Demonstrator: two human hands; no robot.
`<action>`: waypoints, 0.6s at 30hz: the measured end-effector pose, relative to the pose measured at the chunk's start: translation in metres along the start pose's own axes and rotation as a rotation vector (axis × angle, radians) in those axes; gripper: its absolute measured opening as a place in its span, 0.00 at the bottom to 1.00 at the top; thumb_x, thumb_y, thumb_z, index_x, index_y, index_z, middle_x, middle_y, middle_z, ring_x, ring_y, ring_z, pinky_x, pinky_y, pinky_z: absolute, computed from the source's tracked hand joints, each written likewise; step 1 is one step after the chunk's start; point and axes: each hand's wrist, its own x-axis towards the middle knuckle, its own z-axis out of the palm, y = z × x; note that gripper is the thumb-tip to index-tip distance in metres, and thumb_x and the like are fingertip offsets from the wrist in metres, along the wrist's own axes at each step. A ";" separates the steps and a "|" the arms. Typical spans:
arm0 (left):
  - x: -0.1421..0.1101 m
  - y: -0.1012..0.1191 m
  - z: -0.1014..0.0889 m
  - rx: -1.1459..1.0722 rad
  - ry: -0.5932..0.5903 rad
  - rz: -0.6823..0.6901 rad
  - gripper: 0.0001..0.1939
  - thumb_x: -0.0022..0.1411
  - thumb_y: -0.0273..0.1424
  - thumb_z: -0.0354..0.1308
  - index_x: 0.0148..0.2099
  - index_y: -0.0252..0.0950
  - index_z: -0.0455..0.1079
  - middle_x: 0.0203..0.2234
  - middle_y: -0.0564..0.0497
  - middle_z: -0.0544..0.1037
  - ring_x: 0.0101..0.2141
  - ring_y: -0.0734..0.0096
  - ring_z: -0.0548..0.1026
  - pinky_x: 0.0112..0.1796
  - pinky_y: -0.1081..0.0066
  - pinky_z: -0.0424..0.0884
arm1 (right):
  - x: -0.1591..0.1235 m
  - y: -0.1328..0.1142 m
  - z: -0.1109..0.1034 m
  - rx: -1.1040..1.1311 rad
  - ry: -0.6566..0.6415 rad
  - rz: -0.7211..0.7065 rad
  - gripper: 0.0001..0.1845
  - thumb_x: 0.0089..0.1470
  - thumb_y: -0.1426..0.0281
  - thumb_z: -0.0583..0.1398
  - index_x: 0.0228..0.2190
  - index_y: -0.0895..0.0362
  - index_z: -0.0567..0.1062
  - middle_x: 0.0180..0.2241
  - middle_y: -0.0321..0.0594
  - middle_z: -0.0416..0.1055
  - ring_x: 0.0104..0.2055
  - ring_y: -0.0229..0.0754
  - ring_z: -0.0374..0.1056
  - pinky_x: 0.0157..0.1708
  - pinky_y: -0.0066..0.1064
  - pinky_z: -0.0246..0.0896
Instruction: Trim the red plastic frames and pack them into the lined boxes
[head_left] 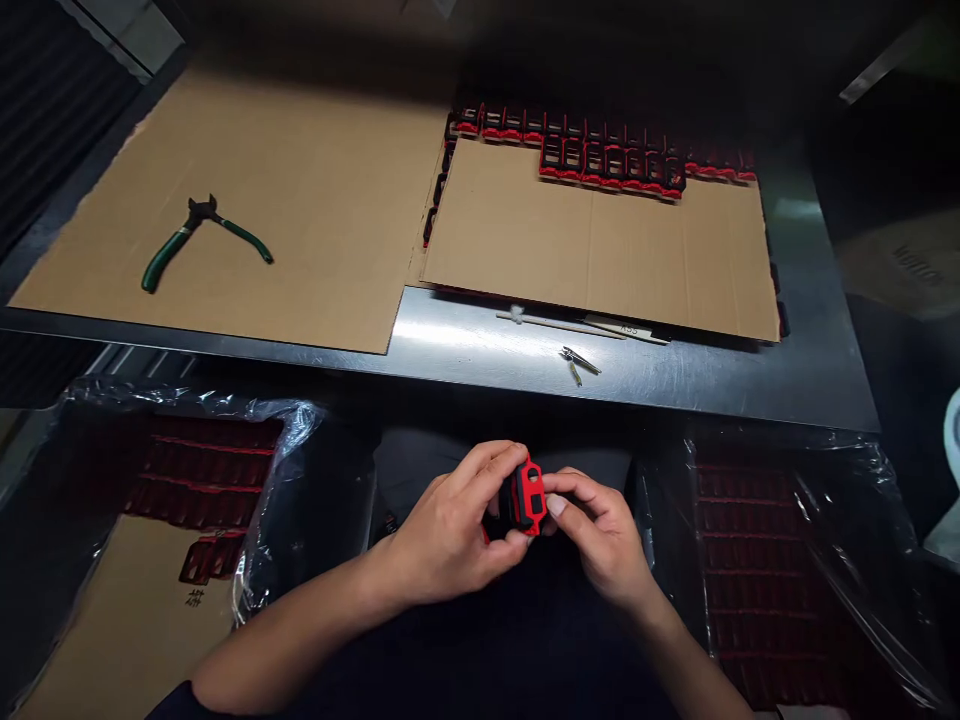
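Observation:
Over my lap, in the head view, my left hand is closed around a red-and-black plastic part. The part has a red face with cut-out openings and a black body behind it. From the other side, my right hand pinches the red edge between thumb and index finger. Its remaining fingers are curled and partly hidden. Most of the black body is covered by my left fingers. Small pliers with yellowish handles lie on the metal table beyond my hands.
Green-handled cutters lie on a cardboard sheet at left. Another cardboard sheet carries a row of similar parts. A thin stick lies near the table edge. Plastic-lined boxes hold layered red parts and more red parts.

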 end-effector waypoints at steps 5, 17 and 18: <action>0.000 -0.002 -0.001 0.001 -0.014 0.010 0.38 0.55 0.21 0.58 0.66 0.43 0.54 0.58 0.39 0.70 0.37 0.67 0.80 0.34 0.70 0.81 | -0.001 0.001 0.000 -0.001 -0.008 0.010 0.11 0.59 0.62 0.63 0.38 0.53 0.84 0.32 0.38 0.74 0.26 0.36 0.68 0.27 0.27 0.69; -0.001 -0.012 0.003 0.006 -0.019 0.138 0.47 0.60 0.19 0.57 0.74 0.40 0.37 0.63 0.35 0.68 0.59 0.55 0.73 0.51 0.58 0.79 | -0.003 0.003 0.001 0.038 -0.002 -0.006 0.08 0.60 0.64 0.63 0.37 0.51 0.83 0.31 0.37 0.76 0.27 0.35 0.68 0.29 0.26 0.69; -0.002 -0.012 0.004 0.011 -0.016 0.145 0.48 0.60 0.19 0.57 0.74 0.40 0.35 0.63 0.35 0.68 0.60 0.54 0.73 0.51 0.58 0.80 | -0.003 0.004 0.001 0.056 -0.002 0.003 0.08 0.61 0.63 0.63 0.37 0.50 0.83 0.31 0.36 0.76 0.27 0.35 0.68 0.29 0.26 0.69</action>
